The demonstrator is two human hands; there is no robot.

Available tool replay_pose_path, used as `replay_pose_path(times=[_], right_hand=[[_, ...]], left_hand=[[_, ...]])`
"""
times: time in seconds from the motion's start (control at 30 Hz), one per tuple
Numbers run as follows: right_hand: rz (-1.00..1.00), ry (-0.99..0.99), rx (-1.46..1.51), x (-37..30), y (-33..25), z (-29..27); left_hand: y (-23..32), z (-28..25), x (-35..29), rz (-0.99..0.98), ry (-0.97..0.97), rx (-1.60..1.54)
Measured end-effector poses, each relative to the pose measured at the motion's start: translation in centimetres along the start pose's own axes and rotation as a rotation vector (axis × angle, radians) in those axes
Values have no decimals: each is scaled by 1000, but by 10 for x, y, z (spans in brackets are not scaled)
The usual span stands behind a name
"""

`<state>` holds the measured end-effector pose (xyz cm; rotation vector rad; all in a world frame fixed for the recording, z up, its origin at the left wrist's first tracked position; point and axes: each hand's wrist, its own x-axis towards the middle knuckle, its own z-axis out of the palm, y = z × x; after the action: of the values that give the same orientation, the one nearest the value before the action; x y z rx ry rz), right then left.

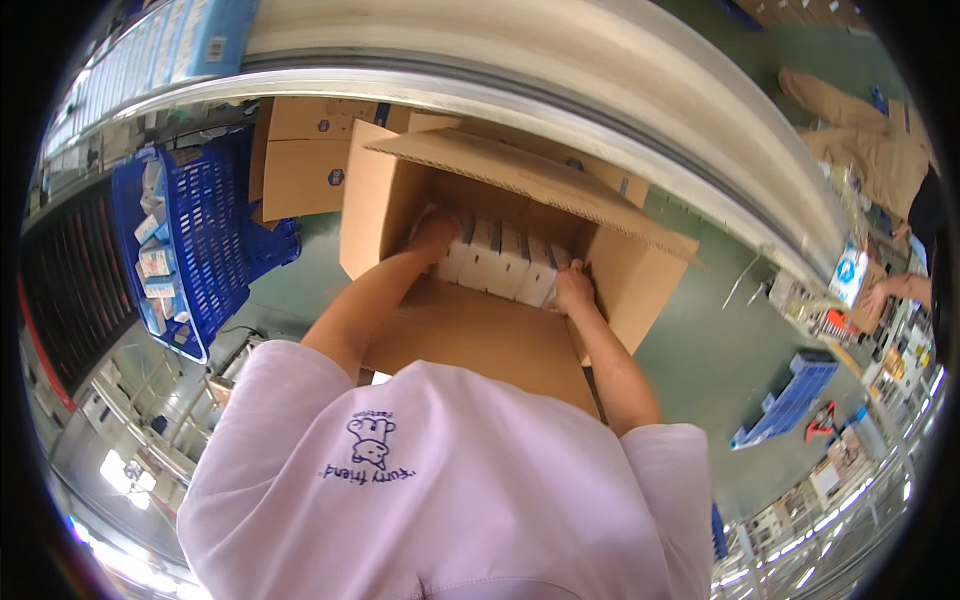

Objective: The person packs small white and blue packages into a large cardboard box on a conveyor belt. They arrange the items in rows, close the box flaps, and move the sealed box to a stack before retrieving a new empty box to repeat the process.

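An open cardboard carton (460,325) is in front of me with its flaps spread. A row of several white packs (487,262) stands side by side in it. At the left end of the row, my left hand (436,233) reaches down with its fingers curled against the packs, partly in shadow. My right hand (572,287) grips the right end, fingers bent around the outer pack. The row is held between both hands. The packs' lower parts and some of my fingertips are hidden.
A metal-edged conveyor (520,50) runs behind the carton, bearing blue-and-white packs (190,45). Left stands a blue basket (205,230) with small packs, near other cartons (305,160). A blue crate (790,400) lies on the right floor. Another person's hand (885,292) is far right.
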<state>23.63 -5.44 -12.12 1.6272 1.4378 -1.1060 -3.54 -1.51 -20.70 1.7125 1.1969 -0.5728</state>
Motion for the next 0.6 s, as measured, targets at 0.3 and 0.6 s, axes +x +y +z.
replay_pose_path(times=[0.3, 0.6], right_hand=[[-731, 115, 589, -132, -70, -175], [-684, 1177, 194, -43, -76, -297]], left_hand=[[33, -128, -118, 615, 132, -312], [-217, -432, -265, -676, 1298, 33]])
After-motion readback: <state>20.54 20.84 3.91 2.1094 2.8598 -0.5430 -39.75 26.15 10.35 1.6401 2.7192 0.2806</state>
